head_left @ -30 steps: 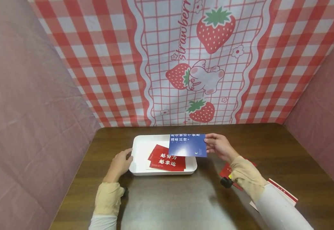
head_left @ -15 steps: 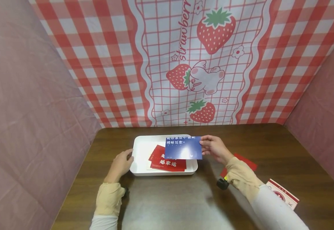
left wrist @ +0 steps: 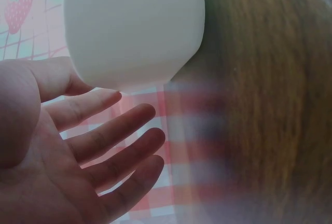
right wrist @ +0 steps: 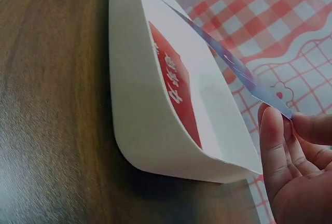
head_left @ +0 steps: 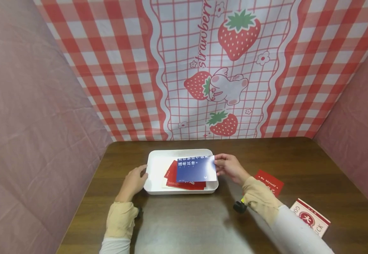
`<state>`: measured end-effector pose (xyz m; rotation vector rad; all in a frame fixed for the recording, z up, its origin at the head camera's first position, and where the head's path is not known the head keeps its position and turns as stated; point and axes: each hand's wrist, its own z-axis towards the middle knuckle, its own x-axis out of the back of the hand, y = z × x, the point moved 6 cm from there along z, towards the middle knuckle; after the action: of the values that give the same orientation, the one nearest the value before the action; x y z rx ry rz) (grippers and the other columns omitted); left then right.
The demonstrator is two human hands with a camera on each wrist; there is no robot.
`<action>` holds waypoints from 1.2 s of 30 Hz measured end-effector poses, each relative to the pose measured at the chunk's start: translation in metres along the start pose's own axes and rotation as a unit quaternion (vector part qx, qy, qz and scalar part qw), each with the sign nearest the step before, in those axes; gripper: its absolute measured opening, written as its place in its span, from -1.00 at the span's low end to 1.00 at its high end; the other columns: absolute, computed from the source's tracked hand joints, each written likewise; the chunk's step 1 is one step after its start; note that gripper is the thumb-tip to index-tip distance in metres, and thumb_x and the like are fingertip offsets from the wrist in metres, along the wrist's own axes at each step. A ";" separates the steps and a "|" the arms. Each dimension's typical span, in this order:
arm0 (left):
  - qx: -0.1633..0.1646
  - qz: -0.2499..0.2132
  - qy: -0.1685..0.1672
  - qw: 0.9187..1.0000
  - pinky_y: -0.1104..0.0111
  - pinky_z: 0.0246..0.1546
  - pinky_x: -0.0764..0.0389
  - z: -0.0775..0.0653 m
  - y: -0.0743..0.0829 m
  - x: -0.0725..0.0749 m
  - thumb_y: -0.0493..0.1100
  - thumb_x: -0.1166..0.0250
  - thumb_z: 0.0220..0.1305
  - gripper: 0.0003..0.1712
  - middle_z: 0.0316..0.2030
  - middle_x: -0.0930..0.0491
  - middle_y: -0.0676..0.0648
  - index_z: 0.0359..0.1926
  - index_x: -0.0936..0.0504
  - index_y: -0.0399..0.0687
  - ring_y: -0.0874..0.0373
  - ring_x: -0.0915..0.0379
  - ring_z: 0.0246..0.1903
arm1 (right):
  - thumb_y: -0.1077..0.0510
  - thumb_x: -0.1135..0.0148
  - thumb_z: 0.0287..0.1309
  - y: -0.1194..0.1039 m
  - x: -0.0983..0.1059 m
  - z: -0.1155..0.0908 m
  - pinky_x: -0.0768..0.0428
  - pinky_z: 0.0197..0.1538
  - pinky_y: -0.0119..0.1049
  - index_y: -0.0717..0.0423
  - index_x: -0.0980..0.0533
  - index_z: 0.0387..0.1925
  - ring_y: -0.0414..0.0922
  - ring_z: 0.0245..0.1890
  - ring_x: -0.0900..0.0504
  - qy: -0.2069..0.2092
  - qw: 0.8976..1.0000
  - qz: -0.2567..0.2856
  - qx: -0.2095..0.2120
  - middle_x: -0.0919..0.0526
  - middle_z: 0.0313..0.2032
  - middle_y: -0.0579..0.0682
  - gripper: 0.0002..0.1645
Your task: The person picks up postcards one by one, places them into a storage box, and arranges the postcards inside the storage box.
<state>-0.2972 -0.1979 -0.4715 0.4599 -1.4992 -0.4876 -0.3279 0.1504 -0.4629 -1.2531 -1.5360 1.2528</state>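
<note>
Blue card point(head_left: 195, 171), farther left, in pinch of right hand point(head_left: 232, 168) (left hand point(head_left: 133, 182) loosely spread)

"Where is the tray point(head_left: 155, 166)?"
"On the bench point(head_left: 184, 222), the left hand point(head_left: 134, 180) at the tray's left end, the right hand point(head_left: 231, 168) at its right."
"And inside?"
"Cards point(head_left: 172, 180), with the held card point(head_left: 196, 171) above them."
"Right of the tray?"
"One loose card point(head_left: 272, 182), then another card point(head_left: 311, 217) farther right and nearer the front."
"Behind the bench?"
"A hanging cloth point(head_left: 117, 70)."
</note>
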 end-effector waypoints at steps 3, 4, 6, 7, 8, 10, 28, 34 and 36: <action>-0.003 0.001 -0.001 1.000 -0.07 0.15 -0.45 0.000 0.000 -0.001 -0.20 -0.09 0.32 -0.50 0.07 -0.60 -0.30 0.26 -0.48 -0.23 -0.24 -0.49 0.12 | 0.37 -0.04 0.26 0.004 -0.003 0.000 -0.62 -0.50 -0.41 0.53 -0.31 0.03 -0.27 -0.60 -0.56 0.000 1.000 0.001 -0.003 -0.52 -0.52 -0.09 -0.64; -0.003 0.000 -0.002 1.000 -0.07 0.15 -0.45 0.001 0.000 -0.002 -0.20 -0.09 0.32 -0.50 0.07 -0.60 -0.30 0.26 -0.48 -0.23 -0.23 -0.49 0.12 | 0.37 -0.04 0.26 0.004 -0.004 0.000 -0.62 -0.50 -0.41 0.52 -0.31 0.03 -0.28 -0.60 -0.56 -0.001 1.000 0.001 -0.003 -0.52 -0.53 -0.09 -0.65; -0.002 -0.002 -0.004 1.000 -0.07 0.16 -0.45 0.001 0.001 -0.002 -0.19 -0.09 0.32 -0.50 0.08 -0.59 -0.30 0.27 -0.47 -0.23 -0.23 -0.49 0.13 | 0.37 -0.03 0.25 0.006 -0.006 0.000 -0.62 -0.50 -0.41 0.48 -0.33 -0.01 -0.27 -0.59 -0.56 0.001 1.000 0.003 -0.006 -0.52 -0.54 -0.09 -0.69; -0.002 -0.002 -0.004 1.000 -0.07 0.16 -0.45 0.001 0.001 -0.002 -0.19 -0.09 0.32 -0.49 0.08 -0.59 -0.30 0.27 -0.47 -0.23 -0.23 -0.48 0.13 | 0.37 -0.04 0.24 0.007 -0.006 0.001 -0.62 -0.50 -0.41 0.46 -0.34 -0.02 -0.27 -0.59 -0.56 0.003 1.000 0.004 -0.008 -0.52 -0.54 -0.10 -0.71; -0.001 -0.003 -0.005 1.000 -0.08 0.16 -0.45 0.002 0.001 -0.002 -0.20 -0.09 0.33 -0.49 0.09 -0.59 -0.31 0.27 -0.47 -0.24 -0.23 -0.48 0.13 | 0.37 -0.04 0.24 0.008 -0.006 0.001 -0.62 -0.49 -0.42 0.44 -0.34 -0.03 -0.27 -0.58 -0.56 0.002 1.000 0.002 -0.009 -0.52 -0.54 -0.10 -0.71; 0.000 -0.005 -0.006 1.000 -0.07 0.17 -0.44 0.002 0.000 -0.003 -0.19 -0.09 0.33 -0.49 0.10 -0.58 -0.31 0.27 -0.46 -0.24 -0.23 -0.48 0.14 | 0.38 -0.04 0.23 0.009 -0.007 0.002 -0.63 -0.48 -0.42 0.44 -0.35 -0.04 -0.26 -0.58 -0.57 0.003 1.000 0.001 -0.011 -0.53 -0.55 -0.09 -0.72; 0.000 0.001 -0.004 1.000 -0.09 0.16 -0.44 0.001 0.000 -0.001 -0.20 -0.10 0.34 -0.51 0.08 -0.59 -0.32 0.26 -0.48 -0.23 -0.25 -0.48 0.13 | 0.36 0.02 0.33 0.001 -0.027 -0.002 -0.70 -0.37 -0.32 0.70 -0.38 0.06 -0.21 -0.51 -0.68 -0.038 0.980 -0.193 0.035 -0.67 -0.29 0.46 -0.58; 0.000 -0.001 -0.002 1.000 -0.09 0.16 -0.44 0.001 -0.001 -0.001 -0.19 -0.10 0.33 -0.51 0.07 -0.59 -0.31 0.26 -0.48 -0.23 -0.25 -0.48 0.12 | 0.35 -0.02 0.31 -0.004 -0.026 -0.002 -0.72 -0.29 -0.21 0.66 -0.42 0.04 -0.15 -0.46 -0.69 -0.036 0.975 -0.215 0.043 -0.65 -0.25 0.49 -0.59; 0.001 -0.001 -0.003 1.000 -0.09 0.16 -0.44 0.002 -0.002 -0.001 -0.19 -0.10 0.33 -0.51 0.08 -0.58 -0.32 0.26 -0.47 -0.24 -0.25 -0.48 0.13 | 0.35 -0.05 0.29 -0.006 -0.024 -0.003 -0.72 -0.28 -0.20 0.64 -0.44 0.03 -0.12 -0.45 -0.69 -0.034 0.973 -0.224 0.046 -0.65 -0.26 0.48 -0.61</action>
<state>-0.2987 -0.1988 -0.4731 0.4618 -1.5058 -0.4893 -0.3215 0.1270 -0.4558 -0.7513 -1.6710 1.0615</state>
